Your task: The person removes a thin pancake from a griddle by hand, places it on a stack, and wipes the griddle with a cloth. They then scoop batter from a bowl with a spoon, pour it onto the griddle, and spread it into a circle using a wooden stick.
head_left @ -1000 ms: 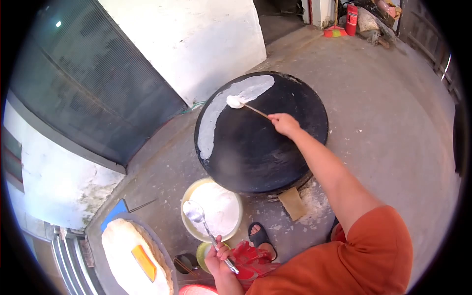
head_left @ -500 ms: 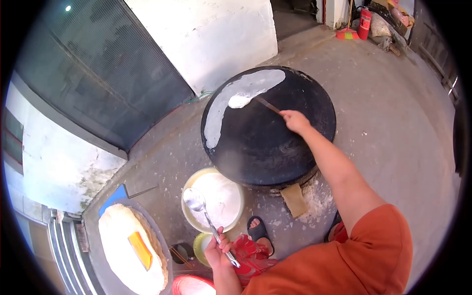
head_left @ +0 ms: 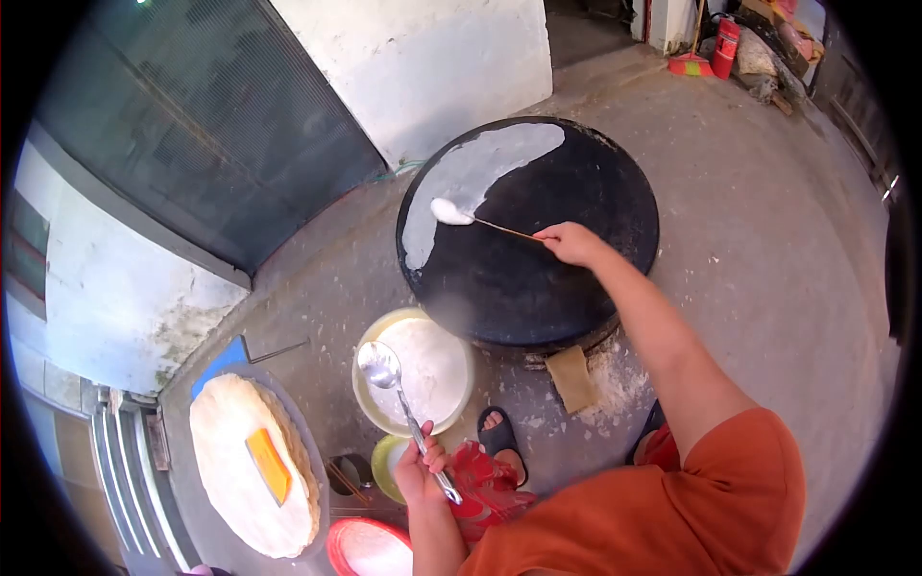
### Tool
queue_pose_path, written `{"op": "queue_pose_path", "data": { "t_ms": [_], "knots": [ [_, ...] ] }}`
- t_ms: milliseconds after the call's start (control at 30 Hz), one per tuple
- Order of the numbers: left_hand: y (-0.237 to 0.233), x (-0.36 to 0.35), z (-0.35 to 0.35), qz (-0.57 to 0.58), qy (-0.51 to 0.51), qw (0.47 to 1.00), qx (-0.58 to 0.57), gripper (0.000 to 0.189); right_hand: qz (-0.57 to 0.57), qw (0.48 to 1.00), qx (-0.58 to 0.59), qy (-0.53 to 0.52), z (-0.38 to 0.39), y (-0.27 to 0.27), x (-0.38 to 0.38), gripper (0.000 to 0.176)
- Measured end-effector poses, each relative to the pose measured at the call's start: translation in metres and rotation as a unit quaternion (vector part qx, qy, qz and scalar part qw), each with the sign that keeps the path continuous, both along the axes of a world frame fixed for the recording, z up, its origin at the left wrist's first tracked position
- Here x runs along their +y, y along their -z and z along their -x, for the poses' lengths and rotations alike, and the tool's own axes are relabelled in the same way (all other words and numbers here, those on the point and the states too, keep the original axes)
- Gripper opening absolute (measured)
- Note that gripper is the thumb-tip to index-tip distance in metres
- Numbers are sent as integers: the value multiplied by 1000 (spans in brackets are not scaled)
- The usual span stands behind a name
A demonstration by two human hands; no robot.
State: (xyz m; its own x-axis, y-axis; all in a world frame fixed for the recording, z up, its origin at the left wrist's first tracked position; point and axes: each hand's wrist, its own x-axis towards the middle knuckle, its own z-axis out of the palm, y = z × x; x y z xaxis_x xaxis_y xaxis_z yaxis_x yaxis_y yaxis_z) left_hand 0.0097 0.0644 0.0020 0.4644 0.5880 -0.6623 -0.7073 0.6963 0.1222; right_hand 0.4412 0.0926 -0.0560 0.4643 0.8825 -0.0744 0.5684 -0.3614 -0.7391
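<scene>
Across a large round black griddle (head_left: 547, 278) my right hand (head_left: 573, 244) reaches, gripping a thin wooden stick (head_left: 507, 229). The stick's far end meets a lump of white batter (head_left: 449, 211). A pale, curved film of batter (head_left: 480, 163) covers the griddle's upper left part. My left hand (head_left: 423, 468) is closed around the handle of a metal ladle (head_left: 381, 366), whose bowl is over a basin (head_left: 363, 386) of white batter.
A stack of flatbreads (head_left: 226, 461) with an orange scraper (head_left: 269, 467) lies at lower left. Near my feet are a red basin (head_left: 336, 544) and a green bowl (head_left: 383, 470). A cardboard piece (head_left: 572, 379) leans at the griddle's front. A fire extinguisher (head_left: 726, 48) stands at upper right.
My right hand has moved slightly left and down, and the white lump with the stick's end has shifted left and down. The batter film is wider. My left hand still holds the ladle.
</scene>
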Motion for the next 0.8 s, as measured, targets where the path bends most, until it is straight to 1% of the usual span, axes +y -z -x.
{"op": "queue_pose_path", "data": {
  "t_ms": [33, 67, 100, 167, 200, 233, 267, 300, 367, 400, 433, 500, 567, 633, 733, 767, 800],
  "knots": [
    [-2, 0, 0, -1, -3, 1000, 1, 30, -3, 999, 26, -33, -9, -8, -5, 24],
    [-3, 0, -1, -6, 2, 1000, 6, 30, 14, 996, 85, -20, -16, -17, -13, 24],
    [-3, -1, -2, -10, 7, 1000, 10, 30, 38, 998, 50, 25, -16, -24, -18, 24],
    [1, -3, -1, -15, 8, 1000, 18, 30, 21, 993, -15, 118, -10, 4, -9, 25],
    [2, -3, -1, -14, 6, 1000, 2, 30, 17, 996, -25, 79, -4, 16, -5, 26],
    [1, -2, -1, -14, 4, 1000, -14, 30, 10, 999, -34, 38, 10, 13, -1, 26],
    [0, -1, -2, -14, 1, 1000, -13, 30, 40, 998, -41, 28, 19, 7, -2, 25],
    [0, -2, -1, -22, 7, 1000, -11, 30, 43, 998, -40, 26, 19, -4, -8, 25],
    [3, -4, 1, -28, 12, 999, -10, 31, 53, 997, 33, -51, 8, -19, -20, 23],
    [5, -3, 2, -33, 17, 999, -14, 31, 9, 997, 59, -43, 3, -20, -26, 22],
    [5, -3, 2, -38, 21, 999, -17, 31, 9, 997, 58, -45, 6, -18, -25, 22],
    [3, -4, -1, -38, 17, 999, -9, 31, 33, 997, 16, 66, 24, -13, -25, 23],
    [0, -4, -3, -38, 12, 999, 4, 31, 15, 1000, -26, 8, 40, 12, -15, 24],
    [-1, -5, -2, -42, 29, 999, -9, 31, 55, 997, -46, -19, 52, -12, -23, 24],
    [6, -4, 3, -45, 27, 999, -14, 31, 85, 994, -65, -36, 44, -43, -49, 24],
    [7, -4, 4, -47, 23, 998, -18, 31, 85, 994, -67, -36, 39, -42, -55, 24],
    [9, -4, 6, -46, 23, 998, -19, 31, 62, 996, -62, 16, 36, -39, -63, 24]
  ]
}}
